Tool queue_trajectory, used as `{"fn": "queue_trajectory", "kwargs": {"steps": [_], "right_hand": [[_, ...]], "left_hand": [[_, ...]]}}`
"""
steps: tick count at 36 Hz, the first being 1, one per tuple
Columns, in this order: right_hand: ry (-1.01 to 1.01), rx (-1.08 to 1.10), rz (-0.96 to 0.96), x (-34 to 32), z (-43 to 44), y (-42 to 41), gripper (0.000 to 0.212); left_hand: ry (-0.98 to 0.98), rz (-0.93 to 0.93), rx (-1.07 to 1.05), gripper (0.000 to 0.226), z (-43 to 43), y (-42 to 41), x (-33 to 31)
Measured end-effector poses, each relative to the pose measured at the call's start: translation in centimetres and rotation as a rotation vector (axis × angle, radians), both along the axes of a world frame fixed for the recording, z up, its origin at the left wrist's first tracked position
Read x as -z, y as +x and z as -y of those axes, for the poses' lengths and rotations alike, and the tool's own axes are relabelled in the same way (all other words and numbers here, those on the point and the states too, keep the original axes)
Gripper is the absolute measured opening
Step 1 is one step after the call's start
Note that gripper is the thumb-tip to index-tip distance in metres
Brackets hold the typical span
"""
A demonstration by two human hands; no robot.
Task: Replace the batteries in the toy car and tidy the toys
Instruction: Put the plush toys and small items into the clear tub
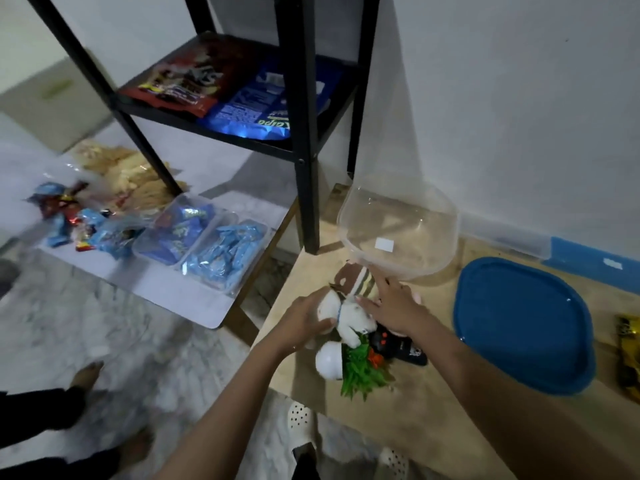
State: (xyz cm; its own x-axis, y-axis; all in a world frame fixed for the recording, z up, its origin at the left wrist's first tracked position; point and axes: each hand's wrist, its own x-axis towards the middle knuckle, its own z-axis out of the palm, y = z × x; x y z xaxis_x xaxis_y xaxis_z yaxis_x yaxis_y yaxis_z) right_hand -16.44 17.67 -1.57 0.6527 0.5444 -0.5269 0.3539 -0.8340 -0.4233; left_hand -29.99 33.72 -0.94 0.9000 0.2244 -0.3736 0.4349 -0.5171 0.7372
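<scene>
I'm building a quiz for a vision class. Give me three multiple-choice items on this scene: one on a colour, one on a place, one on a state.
1. What colour is the plush that the left hand grips?
A) white B) red C) black

2. Where is the blue lid?
A) on the tub B) flat on the table, right of the plush C) in the left hand

3. What state is the tub in?
A) shut B) full of toys C) open and empty

Answers:
1. A: the body showing beyond the curled fingers is white.
2. B: the lid lies on the wood, apart from the tub.
3. C: it has no lid on, and the table shows through its clear walls.
</scene>
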Motion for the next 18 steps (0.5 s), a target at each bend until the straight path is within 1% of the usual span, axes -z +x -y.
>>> {"fn": "queue_trajectory", "kwargs": {"steps": [2,5,7,11,15,18], "right_hand": [[-0.008,0.023,0.013,-0.6,0.2,0.1,0.073],[0.014,0.038,0.05,-1.0,-0.3,-0.2,0.069],[0.041,0.029,0.069,-0.9,-0.4,-0.5,0.07],[0.12,0.04,0.042,-0.3,-0.1,-0.4,0.078],[0.177,0.031,0.008,-0.4,-0.5,0.0,0.077],[0.155,0.022,0.015,-0.3,-0.5,0.1,0.08]], "left_hand": [[0.039,-0.032,-0.02,0.075,1.2,0.1,-0.4],[0.019,-0.068,-0.075,0.079,1.0,0.0,1.8],[0.007,-0.064,-0.101,0.079,1.3,-0.2,1.5],[-0.018,-0.05,-0.138,0.072,1.9,-0.2,0.6],[-0.026,-0.029,-0.165,0.068,2.0,-0.3,0.1],[-0.013,-0.035,-0.163,0.067,1.9,-0.3,0.2]]}}
